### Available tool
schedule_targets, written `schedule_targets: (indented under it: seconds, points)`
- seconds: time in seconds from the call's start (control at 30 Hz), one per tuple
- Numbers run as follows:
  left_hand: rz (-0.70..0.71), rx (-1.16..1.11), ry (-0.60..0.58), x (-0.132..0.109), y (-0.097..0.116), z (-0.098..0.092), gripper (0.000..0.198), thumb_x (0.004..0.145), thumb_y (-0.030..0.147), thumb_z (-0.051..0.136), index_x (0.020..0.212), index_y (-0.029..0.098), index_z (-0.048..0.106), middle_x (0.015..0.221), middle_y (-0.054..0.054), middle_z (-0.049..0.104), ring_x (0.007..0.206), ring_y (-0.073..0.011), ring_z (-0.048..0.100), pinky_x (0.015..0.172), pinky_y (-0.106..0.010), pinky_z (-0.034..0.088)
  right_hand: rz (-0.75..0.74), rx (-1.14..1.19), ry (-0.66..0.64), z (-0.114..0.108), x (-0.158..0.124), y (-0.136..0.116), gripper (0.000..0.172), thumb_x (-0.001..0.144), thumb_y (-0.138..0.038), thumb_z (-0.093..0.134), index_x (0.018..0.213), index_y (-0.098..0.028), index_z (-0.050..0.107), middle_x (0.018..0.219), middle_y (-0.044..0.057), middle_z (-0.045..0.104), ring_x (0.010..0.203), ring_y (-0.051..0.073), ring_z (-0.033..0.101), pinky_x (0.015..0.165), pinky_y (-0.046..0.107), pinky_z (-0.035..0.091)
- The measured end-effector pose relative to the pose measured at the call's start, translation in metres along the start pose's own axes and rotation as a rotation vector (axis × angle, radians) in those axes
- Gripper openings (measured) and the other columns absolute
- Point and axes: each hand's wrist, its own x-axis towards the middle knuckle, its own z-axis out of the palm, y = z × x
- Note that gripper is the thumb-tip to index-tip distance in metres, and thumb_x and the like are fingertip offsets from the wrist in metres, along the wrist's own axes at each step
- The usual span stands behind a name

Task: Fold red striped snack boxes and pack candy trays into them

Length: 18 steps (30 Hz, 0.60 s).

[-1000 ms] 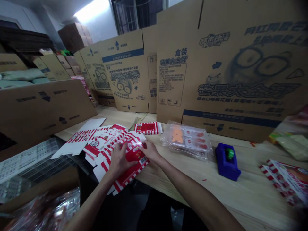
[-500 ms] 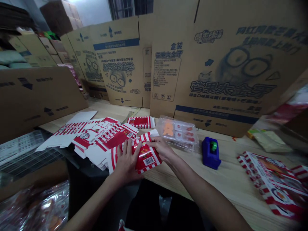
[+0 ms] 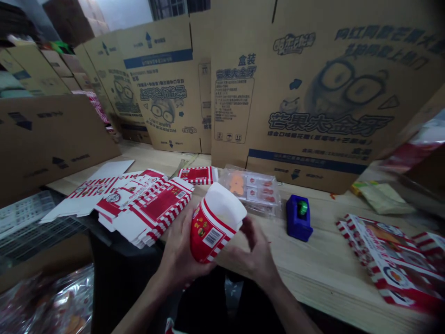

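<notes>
My left hand (image 3: 182, 248) is wrapped round a red-and-white striped cardboard box (image 3: 212, 222), which bulges into a rounded shape with its white inner side showing at the top. A barcode is on its near face. Close to the box's right edge is my right hand (image 3: 257, 255), thumb and fingers apart. Some of its fingertips lie behind the white flap, so I cannot tell if they touch it. A pile of flattened boxes (image 3: 158, 202) of the same print lies to the left.
Behind the box lies a clear plastic pack of small orange items (image 3: 248, 185). A blue tape dispenser (image 3: 298, 218) stands to the right, with filled striped boxes (image 3: 392, 260) beyond. Large cardboard cartons (image 3: 313, 93) wall off the back. Lower left, a carton holds clear-wrapped packs (image 3: 71, 297).
The box has been lifted off the pile's edge towards me and bent from nearly flat into a rounded, opened shape. My right hand has let go of its upper edge and moved down right.
</notes>
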Motion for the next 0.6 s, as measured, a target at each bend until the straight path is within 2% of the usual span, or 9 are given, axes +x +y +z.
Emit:
schedule_targets:
  seconds: [0.07, 0.1, 0.17, 0.27, 0.33, 0.4, 0.47, 0.53, 0.6]
  points:
    - [-0.035, -0.116, 0.001, -0.009, 0.013, 0.015, 0.122, 0.055, 0.045, 0.077, 0.151, 0.016, 0.007, 0.138, -0.02, 0.046, 0.122, -0.0388, 0.049, 0.097, -0.051, 0.045, 0.187, 0.147, -0.186, -0.001, -0.019, 0.013, 0.078, 0.059, -0.038, 0.086, 0.127, -0.022, 0.05, 0.127, 0.01, 0.06, 0.117, 0.028, 0.056, 0.103, 0.043, 0.043]
    - [-0.066, -0.164, -0.008, -0.013, 0.019, 0.023, 0.121, 0.055, 0.044, 0.077, 0.151, 0.016, 0.009, 0.136, -0.019, 0.048, 0.12, -0.0378, 0.051, 0.096, -0.05, 0.046, 0.245, 0.203, -0.22, -0.001, -0.025, 0.018, 0.078, 0.059, -0.039, 0.086, 0.126, -0.022, 0.051, 0.126, 0.01, 0.061, 0.117, 0.028, 0.057, 0.104, 0.044, 0.042]
    - [-0.133, -0.248, -0.038, -0.018, 0.028, 0.034, 0.119, 0.055, 0.04, 0.078, 0.15, 0.016, 0.012, 0.134, -0.019, 0.05, 0.12, -0.0365, 0.053, 0.096, -0.05, 0.047, 0.291, 0.262, -0.205, -0.003, -0.032, 0.023, 0.071, 0.062, -0.038, 0.085, 0.123, -0.021, 0.053, 0.122, 0.01, 0.064, 0.114, 0.027, 0.06, 0.102, 0.043, 0.044]
    - [-0.248, -0.407, -0.087, -0.019, 0.034, 0.039, 0.115, 0.055, 0.035, 0.08, 0.149, 0.016, 0.017, 0.134, -0.019, 0.053, 0.118, -0.0342, 0.055, 0.096, -0.048, 0.048, 0.311, 0.226, -0.127, -0.014, -0.034, 0.024, 0.052, 0.069, -0.036, 0.08, 0.113, -0.019, 0.058, 0.114, 0.009, 0.069, 0.103, 0.025, 0.065, 0.092, 0.039, 0.051]
    - [-0.352, -0.54, -0.107, -0.017, 0.033, 0.039, 0.101, 0.058, 0.034, 0.08, 0.144, 0.014, 0.03, 0.123, -0.016, 0.061, 0.108, -0.0308, 0.062, 0.091, -0.045, 0.052, 0.341, 0.159, -0.082, -0.024, -0.033, 0.025, 0.038, 0.073, -0.037, 0.077, 0.102, -0.017, 0.063, 0.101, 0.008, 0.073, 0.089, 0.023, 0.068, 0.08, 0.035, 0.054]
    - [-0.463, -0.696, -0.159, -0.015, 0.031, 0.038, 0.071, 0.063, 0.034, 0.077, 0.126, 0.014, 0.053, 0.106, -0.012, 0.07, 0.092, -0.0272, 0.067, 0.082, -0.04, 0.056, 0.367, 0.114, -0.064, -0.034, -0.033, 0.03, 0.03, 0.075, -0.039, 0.075, 0.093, -0.016, 0.067, 0.089, 0.007, 0.074, 0.079, 0.022, 0.068, 0.072, 0.033, 0.055]
    - [-0.594, -0.881, -0.231, -0.015, 0.031, 0.04, 0.041, 0.066, 0.037, 0.075, 0.099, 0.013, 0.067, 0.088, -0.008, 0.073, 0.076, -0.0245, 0.069, 0.071, -0.036, 0.057, 0.378, 0.111, -0.061, -0.04, -0.034, 0.038, 0.028, 0.076, -0.039, 0.073, 0.089, -0.015, 0.07, 0.087, 0.007, 0.074, 0.078, 0.022, 0.068, 0.072, 0.033, 0.055]
    - [-0.718, -1.032, -0.257, -0.015, 0.031, 0.044, 0.031, 0.068, 0.041, 0.074, 0.08, 0.013, 0.068, 0.074, -0.006, 0.073, 0.063, -0.0211, 0.066, 0.059, -0.031, 0.055, 0.384, 0.128, -0.055, -0.044, -0.036, 0.046, 0.026, 0.077, -0.039, 0.072, 0.089, -0.016, 0.072, 0.088, 0.007, 0.075, 0.081, 0.023, 0.069, 0.075, 0.034, 0.055]
    - [-0.774, -1.114, -0.228, -0.016, 0.031, 0.048, 0.033, 0.071, 0.045, 0.072, 0.073, 0.013, 0.067, 0.066, -0.004, 0.07, 0.056, -0.0179, 0.063, 0.053, -0.027, 0.052, 0.41, 0.161, -0.034, -0.047, -0.036, 0.051, 0.026, 0.076, -0.038, 0.073, 0.089, -0.016, 0.073, 0.088, 0.006, 0.075, 0.08, 0.023, 0.069, 0.076, 0.036, 0.055]
